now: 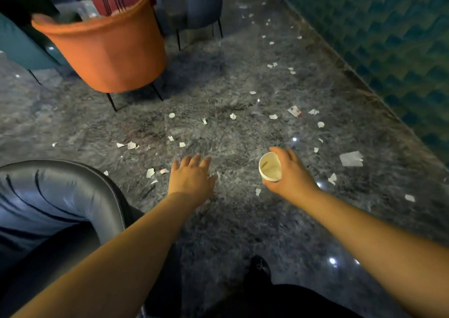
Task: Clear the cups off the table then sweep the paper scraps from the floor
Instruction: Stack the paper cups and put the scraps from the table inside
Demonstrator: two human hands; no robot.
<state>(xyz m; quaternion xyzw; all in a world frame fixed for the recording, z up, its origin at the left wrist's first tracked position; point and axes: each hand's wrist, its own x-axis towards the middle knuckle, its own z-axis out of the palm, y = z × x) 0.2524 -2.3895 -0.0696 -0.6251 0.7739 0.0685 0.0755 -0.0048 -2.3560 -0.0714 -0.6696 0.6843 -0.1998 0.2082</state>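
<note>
My right hand [290,172] grips a stack of white paper cups [270,167], held tilted with the open mouth facing me, above the floor. My left hand [192,175] is stretched out beside it with fingers spread and holds nothing. Several white paper scraps [351,158] lie scattered over the dark marbled floor [218,94], from just in front of my hands to the far end along the wall. The table itself is mostly out of view; only a round edge shows at the top left.
An orange tub chair [102,50] stands at the upper left, with a dark blue chair [204,1] behind it. A grey leather chair [56,196] is close at my lower left. A teal tiled wall [388,38] runs along the right.
</note>
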